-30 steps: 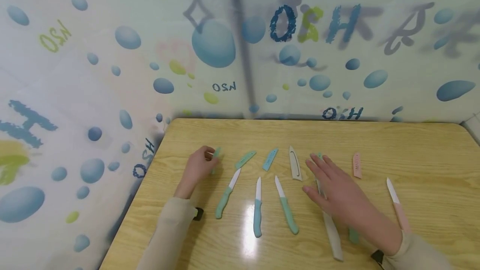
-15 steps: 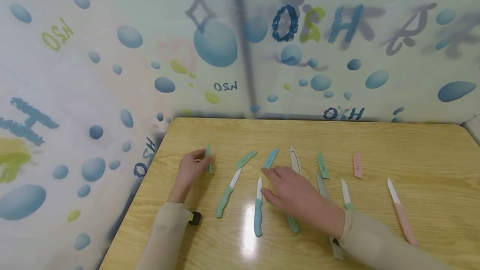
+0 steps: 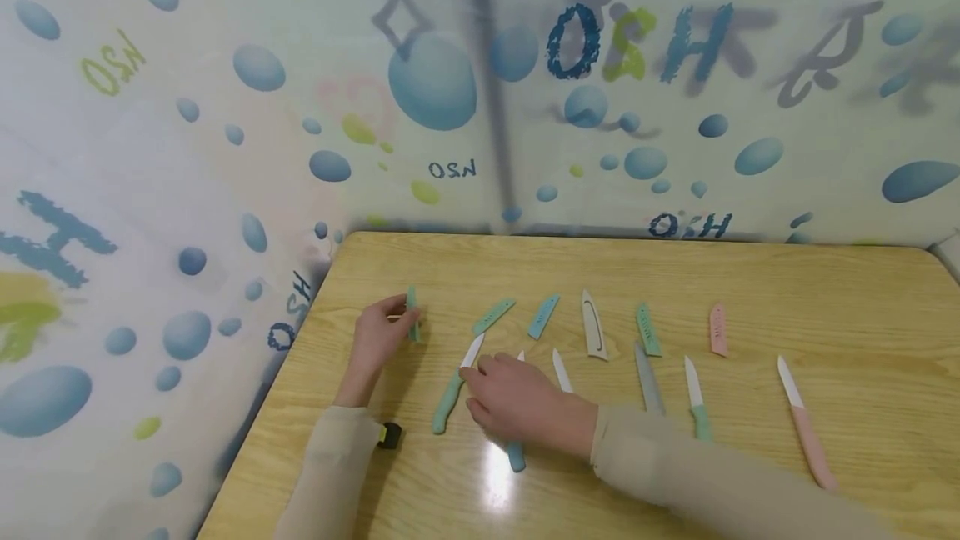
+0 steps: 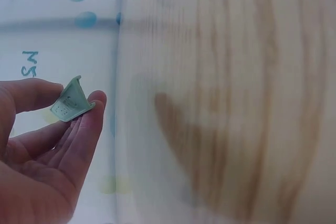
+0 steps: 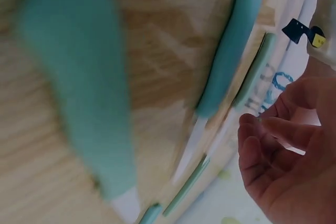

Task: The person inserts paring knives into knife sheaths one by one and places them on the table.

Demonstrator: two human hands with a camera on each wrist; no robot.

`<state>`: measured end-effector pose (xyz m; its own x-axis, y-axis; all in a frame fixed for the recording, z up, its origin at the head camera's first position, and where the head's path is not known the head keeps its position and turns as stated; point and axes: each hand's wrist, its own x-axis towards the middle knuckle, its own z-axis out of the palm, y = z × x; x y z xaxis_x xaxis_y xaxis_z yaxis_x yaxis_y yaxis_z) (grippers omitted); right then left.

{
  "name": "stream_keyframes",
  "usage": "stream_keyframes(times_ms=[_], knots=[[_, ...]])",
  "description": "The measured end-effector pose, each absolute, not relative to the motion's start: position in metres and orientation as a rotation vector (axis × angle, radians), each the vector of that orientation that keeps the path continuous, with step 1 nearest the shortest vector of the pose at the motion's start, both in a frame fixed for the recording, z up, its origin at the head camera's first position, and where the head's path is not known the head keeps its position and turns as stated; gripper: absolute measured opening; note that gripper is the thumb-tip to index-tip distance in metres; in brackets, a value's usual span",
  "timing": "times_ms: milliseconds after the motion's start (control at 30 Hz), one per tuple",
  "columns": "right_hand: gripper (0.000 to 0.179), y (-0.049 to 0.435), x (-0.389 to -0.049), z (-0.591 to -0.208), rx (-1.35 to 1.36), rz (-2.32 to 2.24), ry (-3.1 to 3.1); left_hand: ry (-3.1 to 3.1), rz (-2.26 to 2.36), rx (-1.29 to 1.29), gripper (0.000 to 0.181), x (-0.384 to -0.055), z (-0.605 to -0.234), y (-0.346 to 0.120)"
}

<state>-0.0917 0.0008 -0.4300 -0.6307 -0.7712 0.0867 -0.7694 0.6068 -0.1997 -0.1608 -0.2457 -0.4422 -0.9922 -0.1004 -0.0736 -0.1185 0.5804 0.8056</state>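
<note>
Between thumb and fingertips, my left hand (image 3: 378, 338) pinches a green knife sheath (image 4: 71, 103), raised over the left side of the table. My right hand (image 3: 517, 397) hovers above the blue-handled knife (image 3: 517, 457), covering most of it, with fingers loosely bent and nothing seen in them. Its fingertips are close to the leftmost green-handled knife (image 3: 448, 403); whether they touch it I cannot tell. In the right wrist view this knife's green handle (image 5: 256, 72) lies beside the blue handle (image 5: 228, 51). Another green-handled knife (image 5: 89, 77) looms blurred in the foreground.
Behind the knives lie a green sheath (image 3: 492, 317), a blue sheath (image 3: 543, 317), a white sheath (image 3: 594, 325), another green sheath (image 3: 648, 330) and a pink sheath (image 3: 717, 329). Bare blades point away: a large knife (image 3: 649, 377), a green-handled one (image 3: 697, 402), a pink-handled one (image 3: 808, 444).
My right hand has swept left from over the large knife to above the blue-handled knife. My left hand has shifted slightly left, with the green sheath still pinched and turned more upright.
</note>
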Motion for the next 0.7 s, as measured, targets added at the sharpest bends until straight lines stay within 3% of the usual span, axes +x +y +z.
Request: stream_keyframes(times_ms=[267,467,633,700], knots=[[0.03,-0.02,-0.103,-0.437,-1.514,-0.246,2.787,2.791,1.39,-0.2,0.044,-0.159,-0.444,-0.246],[0.026,-0.028,-0.105,-0.44,-1.486,-0.182,2.7,2.778,1.386,-0.199,0.045,-0.157,-0.446,-0.244],[0.009,-0.03,-0.104,-0.444,-1.455,-0.182,2.682,2.775,1.39,-0.211,0.044,-0.158,-0.447,-0.243],[0.013,-0.031,-0.104,-0.445,-1.448,-0.192,2.698,2.777,1.394,-0.22,0.043,-0.158,-0.446,-0.244]])
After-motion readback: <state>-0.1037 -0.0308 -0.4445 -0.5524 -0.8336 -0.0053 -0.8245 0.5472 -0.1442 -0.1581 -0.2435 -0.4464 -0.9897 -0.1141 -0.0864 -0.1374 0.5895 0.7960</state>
